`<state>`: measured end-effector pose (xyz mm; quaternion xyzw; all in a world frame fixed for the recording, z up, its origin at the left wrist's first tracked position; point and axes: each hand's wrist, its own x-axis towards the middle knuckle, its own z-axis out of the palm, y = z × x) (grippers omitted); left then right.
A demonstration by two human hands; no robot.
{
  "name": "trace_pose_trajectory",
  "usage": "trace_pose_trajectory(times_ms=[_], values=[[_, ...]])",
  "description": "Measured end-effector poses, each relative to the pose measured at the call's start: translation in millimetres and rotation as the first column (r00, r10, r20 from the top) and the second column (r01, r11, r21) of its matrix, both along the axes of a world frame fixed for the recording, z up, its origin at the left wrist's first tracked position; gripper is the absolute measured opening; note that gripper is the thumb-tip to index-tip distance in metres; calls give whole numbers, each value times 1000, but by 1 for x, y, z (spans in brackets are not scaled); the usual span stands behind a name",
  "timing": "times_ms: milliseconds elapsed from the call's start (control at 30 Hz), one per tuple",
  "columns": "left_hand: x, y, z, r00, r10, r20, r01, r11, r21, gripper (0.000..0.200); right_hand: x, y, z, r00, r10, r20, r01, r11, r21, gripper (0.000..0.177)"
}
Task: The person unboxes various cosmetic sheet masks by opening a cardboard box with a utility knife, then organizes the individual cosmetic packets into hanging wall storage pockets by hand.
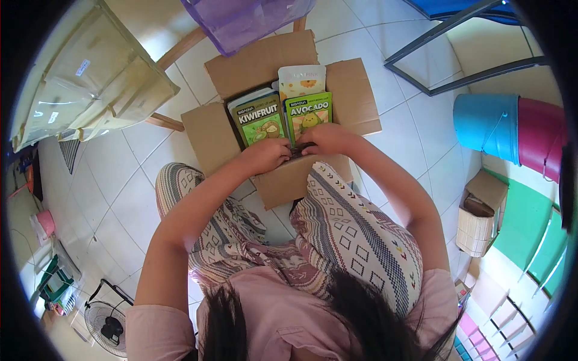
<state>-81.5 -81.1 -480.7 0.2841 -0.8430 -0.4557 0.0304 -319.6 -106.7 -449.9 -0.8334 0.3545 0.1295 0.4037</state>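
Observation:
An open cardboard box (289,189) stands on the floor between my knees, its flaps folded outward. Inside it, a green packet labelled KIWIFRUIT (260,120) stands on the left, with more packets behind it. To the right is a green AVOCADO packet (310,114), and a pale packet with orange fruit pictures (303,78) rises behind that one. My left hand (271,154) is at the box's near side, in front of the kiwifruit packet, fingers curled. Beside it, my right hand (328,139) bends its fingers over a small dark thing, mostly hidden, below the avocado packet.
White floor tiles (114,198) surround the box. A clear purple plastic container (247,21) and a yellowish covered rack (90,72) stand beyond and to the left. Blue (486,126) and magenta (542,135) buckets are at right, below a dark metal frame (415,84). A fan (111,328) sits lower left.

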Motion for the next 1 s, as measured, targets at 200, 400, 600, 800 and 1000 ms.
trace_pose_trajectory(times_ms=[200, 400, 600, 800, 1000], values=[[4, -6, -6, 991, 34, -133, -13, 987, 157, 21, -2, -7, 2, 996, 11, 90, -17, 997, 72, 29], [-1, 1, -7, 979, 116, -167, -102, 991, 90, 17, 5, 5, -3, 994, 18, 107, -7, 995, -100, 22], [-3, -4, -1, 979, 161, -123, -151, 985, 84, 14, 4, 3, 7, 989, -83, 121, 91, 994, -59, 24], [8, -39, 10, 979, 122, -166, -74, 961, 267, 12, 8, -6, 25, 971, -222, 89, 219, 975, 40, 46], [24, -71, 33, 863, 469, -189, -149, 594, 790, 39, 6, -40, 50, 853, -476, 213, 401, 860, 315, 39]])
